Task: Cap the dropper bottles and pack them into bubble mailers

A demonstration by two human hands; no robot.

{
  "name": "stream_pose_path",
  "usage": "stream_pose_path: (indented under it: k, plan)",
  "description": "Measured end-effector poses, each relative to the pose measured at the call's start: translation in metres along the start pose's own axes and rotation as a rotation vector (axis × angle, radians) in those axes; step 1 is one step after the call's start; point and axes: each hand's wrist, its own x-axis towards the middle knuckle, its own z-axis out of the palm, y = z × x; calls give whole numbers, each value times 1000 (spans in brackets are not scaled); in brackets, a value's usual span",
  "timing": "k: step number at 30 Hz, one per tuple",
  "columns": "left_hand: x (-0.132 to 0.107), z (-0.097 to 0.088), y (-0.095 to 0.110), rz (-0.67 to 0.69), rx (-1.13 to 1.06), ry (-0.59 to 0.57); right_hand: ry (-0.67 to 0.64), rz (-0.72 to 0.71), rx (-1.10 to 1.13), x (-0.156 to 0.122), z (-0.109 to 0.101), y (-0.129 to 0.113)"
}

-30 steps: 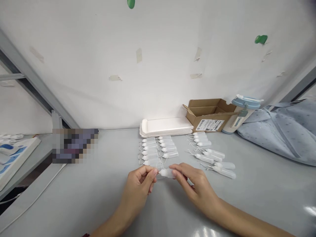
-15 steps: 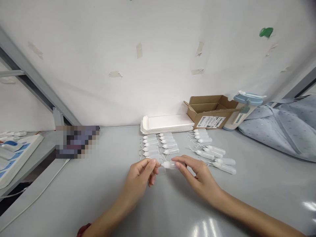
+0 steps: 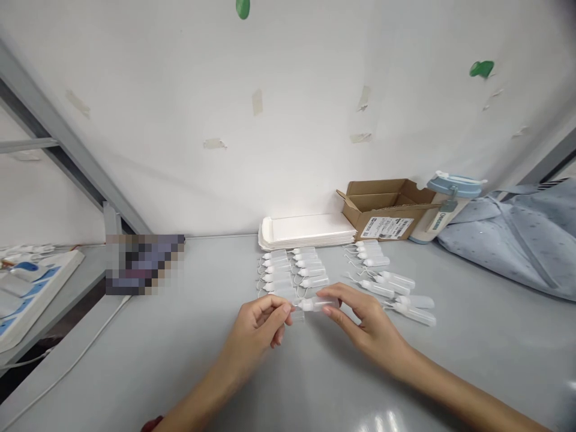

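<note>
Translucent plastic dropper-shaped bottle (image 3: 311,305) over smooth grey desk (image 3: 202,360), gripped by its body in fingers of the right hand (image 3: 371,318), seemingly to leave the pointed tip exposed; pinched-together fingers of the left hand (image 3: 261,327) beside it, contents indistinct.

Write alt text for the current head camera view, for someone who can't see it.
A person's right hand holds a small translucent bottle over a gray table, the left hand pinching at its pointed tip. Beyond lie groups of similar bottles, then a white stack, an open cardboard box and a blue-lidded container.
</note>
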Motion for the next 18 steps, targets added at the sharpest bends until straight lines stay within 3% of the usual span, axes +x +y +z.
stream_pose_path:
  k: [3,7,10,18]
  plan:
    - [4,-10,2,-9,-81,123,45,-60,-70,5,-6,12]
    - [9,-26,2,17,-173,272,30,-34,-117,11,-11,28]
    - [9,-31,1,21,-183,284,-7,-31,-121,12,-9,34]
    - [8,-26,1,-2,-176,234,-45,-202,-183,14,4,40]
